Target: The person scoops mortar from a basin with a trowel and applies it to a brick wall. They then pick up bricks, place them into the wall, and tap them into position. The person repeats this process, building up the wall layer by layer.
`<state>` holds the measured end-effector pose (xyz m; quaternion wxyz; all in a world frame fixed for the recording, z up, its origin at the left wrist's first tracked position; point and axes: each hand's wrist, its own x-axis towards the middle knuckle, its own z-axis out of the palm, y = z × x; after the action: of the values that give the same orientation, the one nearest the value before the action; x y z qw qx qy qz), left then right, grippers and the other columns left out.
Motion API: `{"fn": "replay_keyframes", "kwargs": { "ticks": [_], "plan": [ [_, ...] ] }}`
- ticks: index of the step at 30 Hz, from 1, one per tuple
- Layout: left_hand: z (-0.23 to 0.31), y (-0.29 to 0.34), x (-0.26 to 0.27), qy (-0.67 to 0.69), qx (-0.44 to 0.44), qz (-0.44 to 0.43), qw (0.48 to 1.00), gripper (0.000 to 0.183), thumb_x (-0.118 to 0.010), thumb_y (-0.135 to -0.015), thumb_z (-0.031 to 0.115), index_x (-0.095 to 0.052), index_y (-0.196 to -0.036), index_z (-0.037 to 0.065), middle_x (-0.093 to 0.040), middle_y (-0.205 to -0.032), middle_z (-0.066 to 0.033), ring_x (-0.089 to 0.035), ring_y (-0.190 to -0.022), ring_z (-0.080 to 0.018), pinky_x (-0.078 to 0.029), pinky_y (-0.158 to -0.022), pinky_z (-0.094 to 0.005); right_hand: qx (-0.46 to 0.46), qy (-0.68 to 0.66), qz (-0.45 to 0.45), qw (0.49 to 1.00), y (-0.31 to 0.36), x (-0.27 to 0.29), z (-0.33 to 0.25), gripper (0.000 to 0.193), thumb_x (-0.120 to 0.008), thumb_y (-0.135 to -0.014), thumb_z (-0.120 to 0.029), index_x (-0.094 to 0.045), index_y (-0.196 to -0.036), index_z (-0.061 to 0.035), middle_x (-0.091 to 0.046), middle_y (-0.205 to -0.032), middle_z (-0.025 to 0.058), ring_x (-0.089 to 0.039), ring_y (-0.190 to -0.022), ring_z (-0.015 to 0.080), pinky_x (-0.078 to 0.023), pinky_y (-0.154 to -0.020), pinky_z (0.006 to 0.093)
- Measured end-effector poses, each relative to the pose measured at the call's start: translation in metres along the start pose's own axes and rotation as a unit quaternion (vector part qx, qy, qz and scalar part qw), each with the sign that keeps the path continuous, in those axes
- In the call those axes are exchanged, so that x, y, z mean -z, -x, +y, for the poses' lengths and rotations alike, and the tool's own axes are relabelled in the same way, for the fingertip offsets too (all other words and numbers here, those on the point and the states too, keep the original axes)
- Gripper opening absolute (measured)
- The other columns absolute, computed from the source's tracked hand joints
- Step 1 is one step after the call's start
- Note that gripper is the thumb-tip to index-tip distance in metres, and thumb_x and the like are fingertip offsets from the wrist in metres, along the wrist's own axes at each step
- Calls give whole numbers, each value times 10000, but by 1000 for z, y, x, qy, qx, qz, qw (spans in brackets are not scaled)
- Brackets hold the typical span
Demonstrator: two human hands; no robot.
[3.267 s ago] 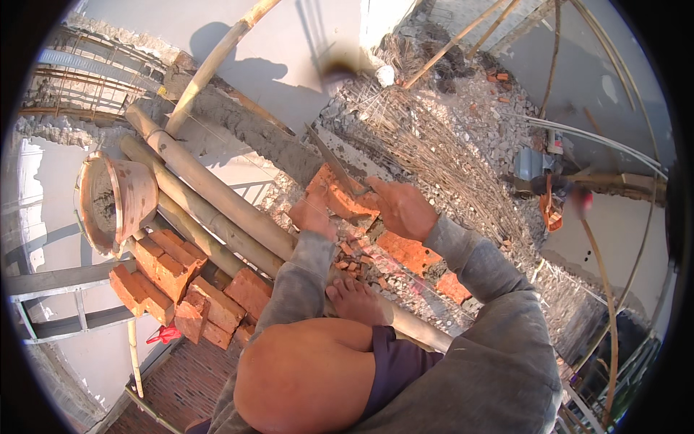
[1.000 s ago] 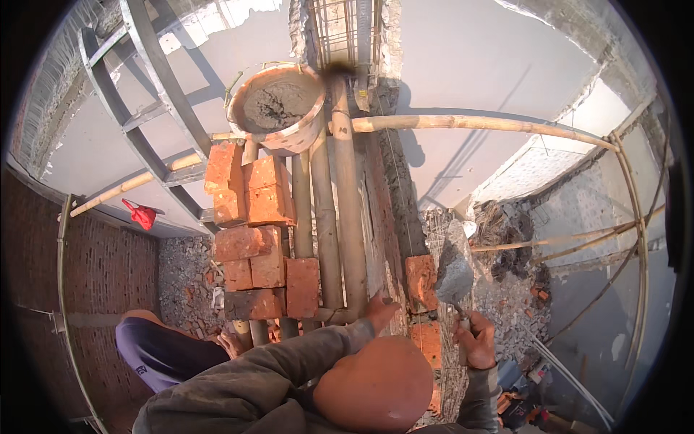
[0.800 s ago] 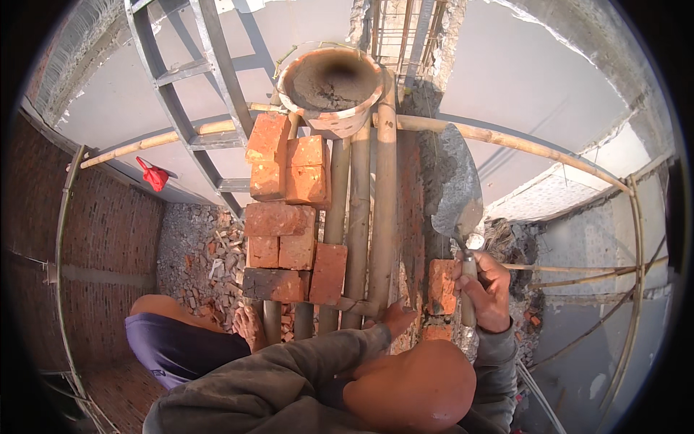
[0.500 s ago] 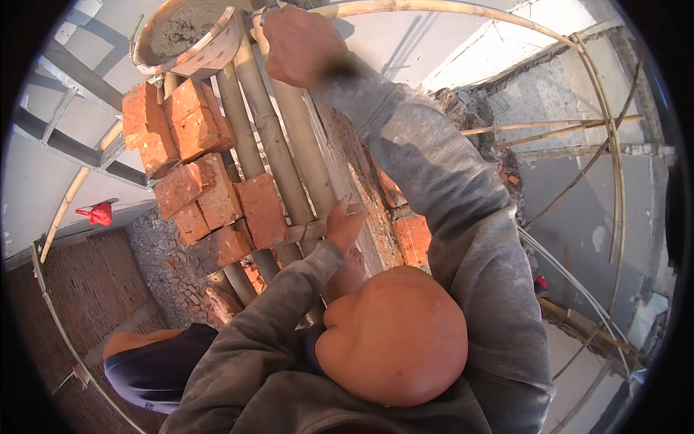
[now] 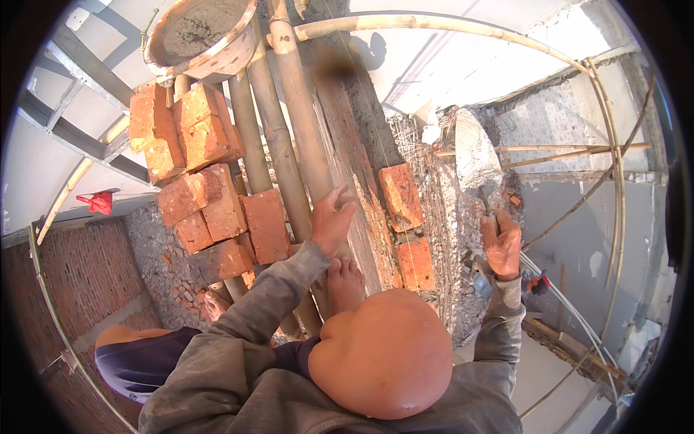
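My right hand (image 5: pixel 501 244) is closed round the handle of a trowel (image 5: pixel 477 148), out to the right. The trowel's broad blade points away from me and shines in the sun. My left hand (image 5: pixel 332 218) hovers near the bamboo poles with its fingers loosely bent and apart, holding nothing. Between the hands runs a narrow wall top with two orange bricks, a farther brick (image 5: pixel 401 197) and a nearer brick (image 5: pixel 416 264). Beyond them a strip of wet grey mortar (image 5: pixel 370 119) stretches away. A thin string passes along the wall.
Stacked bricks (image 5: pixel 206 134) lie left on bamboo poles (image 5: pixel 271 130). Behind them stands a round tub (image 5: pixel 235 54) of mortar. A bamboo rail (image 5: pixel 434 24) crosses the far side. Rubble (image 5: pixel 163 260) lies below at left. Crossed bamboo (image 5: pixel 611 145) stands at right.
My right hand has swung from the far end near the tub back and to the right, bringing the trowel into clear sight. The wall top is uncovered. My left hand has barely moved.
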<state>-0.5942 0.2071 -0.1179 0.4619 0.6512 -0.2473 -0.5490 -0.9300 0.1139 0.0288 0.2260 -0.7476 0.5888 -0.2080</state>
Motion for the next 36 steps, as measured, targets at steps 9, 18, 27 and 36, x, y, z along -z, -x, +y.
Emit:
{"fn": "replay_keyframes", "kwargs": {
  "ticks": [9,18,27,36],
  "plan": [
    [97,-6,59,136,-93,81,983,501,-619,-1039,102,-543,-1515,-35,-715,-1230,-94,-699,-1006,-157,-566,-873,-302,87,133,-106,982,-79,-26,37,231,-702,-955,-179,-667,-892,41,-627,-699,158,-635,-610,244,-499,-584,392],
    [79,-13,104,-307,-242,190,901,468,-678,-968,83,-646,-1424,-19,-748,-1225,-183,-715,-1145,-279,-543,-1030,-388,-137,182,-458,859,-157,-21,25,262,-639,-980,-206,-683,-943,50,-733,-750,111,-725,-656,207,-569,-585,373],
    [59,20,66,-249,-178,113,945,479,-693,-958,92,-615,-1419,-11,-700,-1301,-203,-679,-1235,-339,-520,-1072,-425,53,225,-457,859,-265,-81,-27,306,-635,-1002,-214,-612,-838,43,-646,-674,94,-637,-537,209,-495,-493,387],
    [-24,97,12,-263,-136,-108,949,388,-691,-947,155,-684,-1326,75,-710,-1174,-167,-672,-1138,-385,-497,-1040,-465,-81,-93,-324,938,-194,-15,-102,282,-728,-982,-171,-670,-1169,32,-611,-764,2,-543,-596,76,-441,-516,265]
  ]
}}
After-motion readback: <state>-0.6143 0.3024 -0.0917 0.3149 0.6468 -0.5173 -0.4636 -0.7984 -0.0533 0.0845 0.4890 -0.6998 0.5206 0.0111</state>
